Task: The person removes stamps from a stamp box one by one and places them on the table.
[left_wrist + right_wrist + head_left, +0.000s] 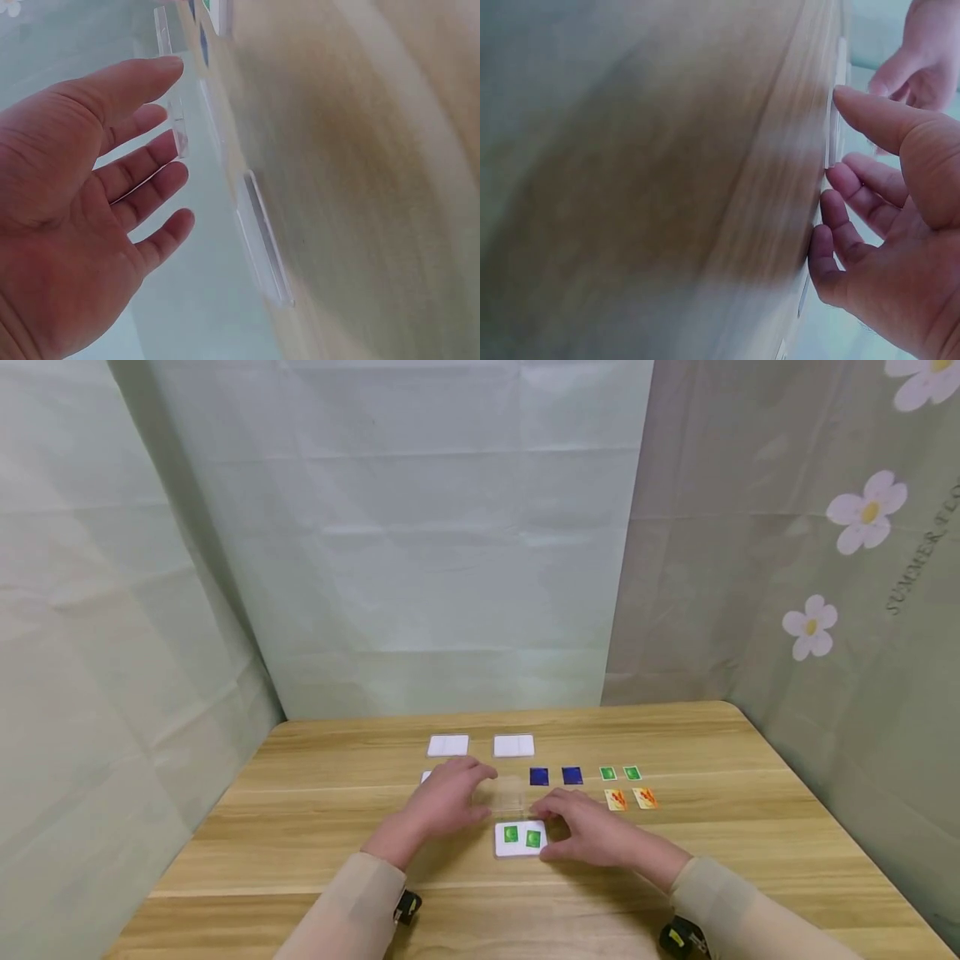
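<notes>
Roughly: pale wooden table (315, 827) w/ green cloth backdrop (420, 543) behind; flowered curtain (810, 568) on right side; white rectangular tray w/ two green cards (521, 839) near front; clear plastic lid (507, 793) held just above/behind it; left hand (448, 797) fingers relaxed, touching lid's left edge; right hand (592, 831) loosely spread, fingertips at lid and tray edge; best keep lid level, square over tray; blue cards (556, 776), orange cards (632, 798) lie apart.

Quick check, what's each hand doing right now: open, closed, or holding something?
Left hand: open, fingers straight, fingertips at the clear lid; a grip cannot be told.
Right hand: open, fingers loosely bent, touching the white tray edge.
</notes>
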`<state>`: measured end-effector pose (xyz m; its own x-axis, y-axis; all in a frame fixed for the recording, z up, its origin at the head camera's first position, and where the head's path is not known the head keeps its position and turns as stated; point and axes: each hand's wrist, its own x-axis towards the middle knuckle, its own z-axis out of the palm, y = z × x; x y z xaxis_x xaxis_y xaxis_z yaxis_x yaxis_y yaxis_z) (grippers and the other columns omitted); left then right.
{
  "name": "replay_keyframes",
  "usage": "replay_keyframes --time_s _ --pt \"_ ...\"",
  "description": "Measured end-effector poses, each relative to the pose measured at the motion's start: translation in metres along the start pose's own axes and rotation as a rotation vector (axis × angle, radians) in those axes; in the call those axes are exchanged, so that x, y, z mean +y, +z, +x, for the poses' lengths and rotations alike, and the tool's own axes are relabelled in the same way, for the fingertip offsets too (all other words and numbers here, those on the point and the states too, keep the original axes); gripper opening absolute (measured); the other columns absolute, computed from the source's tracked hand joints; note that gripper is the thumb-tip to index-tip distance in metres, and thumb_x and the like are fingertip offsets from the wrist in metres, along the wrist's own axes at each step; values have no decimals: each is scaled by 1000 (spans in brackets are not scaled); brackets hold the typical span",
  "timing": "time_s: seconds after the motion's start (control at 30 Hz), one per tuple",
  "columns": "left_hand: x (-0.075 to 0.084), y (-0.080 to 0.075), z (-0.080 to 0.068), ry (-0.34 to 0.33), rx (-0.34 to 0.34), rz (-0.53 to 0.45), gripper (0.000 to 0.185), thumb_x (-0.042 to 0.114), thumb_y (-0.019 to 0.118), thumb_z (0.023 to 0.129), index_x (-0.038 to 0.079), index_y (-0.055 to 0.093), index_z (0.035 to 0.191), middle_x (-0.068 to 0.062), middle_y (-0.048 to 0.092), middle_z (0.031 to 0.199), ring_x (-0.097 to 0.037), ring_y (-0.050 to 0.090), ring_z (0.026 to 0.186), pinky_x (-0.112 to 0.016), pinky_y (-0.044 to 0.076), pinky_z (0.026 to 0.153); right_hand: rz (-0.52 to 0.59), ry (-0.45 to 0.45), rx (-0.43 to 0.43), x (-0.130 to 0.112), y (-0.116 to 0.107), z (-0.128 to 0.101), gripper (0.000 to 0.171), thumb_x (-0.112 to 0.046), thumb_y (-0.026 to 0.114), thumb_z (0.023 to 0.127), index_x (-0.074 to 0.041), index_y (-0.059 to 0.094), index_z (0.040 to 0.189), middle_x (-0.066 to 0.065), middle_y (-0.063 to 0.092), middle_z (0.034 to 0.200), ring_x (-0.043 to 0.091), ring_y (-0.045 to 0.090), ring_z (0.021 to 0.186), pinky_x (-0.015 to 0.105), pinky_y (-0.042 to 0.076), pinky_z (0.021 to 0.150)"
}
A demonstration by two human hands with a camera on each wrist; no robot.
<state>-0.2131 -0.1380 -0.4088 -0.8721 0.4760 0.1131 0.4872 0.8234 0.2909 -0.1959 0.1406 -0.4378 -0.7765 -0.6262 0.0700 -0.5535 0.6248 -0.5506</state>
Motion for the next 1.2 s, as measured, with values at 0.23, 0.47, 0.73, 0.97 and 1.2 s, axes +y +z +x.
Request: replay_keyframes --time_s 0.23,0.47,0.73,0.97,1.2 --pt "-8 1 17 -17 -16 57 53 24 86 98 9 69 146 -13 66 146 -36 57 139 -53 42 123 -15 -10 1 0 2 1 56 -33 94 91 -11 72 138 0 72 132 22 64 123 54 52 110" --pt "-13 4 26 -26 -45 89 56 23 86 99 8 66 149 -13 66 147 -36 56 142 -51 39 125 -14 3 -7 -1 2 2 57 -35 93 91 -13 72 139 -2 71 133 22 64 125 53 52 111" --pt "-17 10 32 -18 -66 112 56 23 84 100 5 65 150 -15 65 149 -36 56 144 -49 39 126 -18 9 -7 -2 2 2 55 -35 93 92 -13 73 138 -4 70 133 21 62 125 52 51 110" --pt "-17 11 34 -38 -92 101 56 25 82 102 6 64 151 -14 65 151 -36 55 145 -49 40 125 -9 10 -15 -3 1 1 55 -35 92 92 -13 72 139 -2 69 134 22 61 127 53 51 112" --pt "-13 11 33 -49 -94 51 58 22 84 100 5 64 152 -16 62 154 -37 53 147 -51 39 126 -16 13 -30 0 2 -1 53 -36 91 94 -15 73 139 -2 68 137 22 60 128 53 51 111"
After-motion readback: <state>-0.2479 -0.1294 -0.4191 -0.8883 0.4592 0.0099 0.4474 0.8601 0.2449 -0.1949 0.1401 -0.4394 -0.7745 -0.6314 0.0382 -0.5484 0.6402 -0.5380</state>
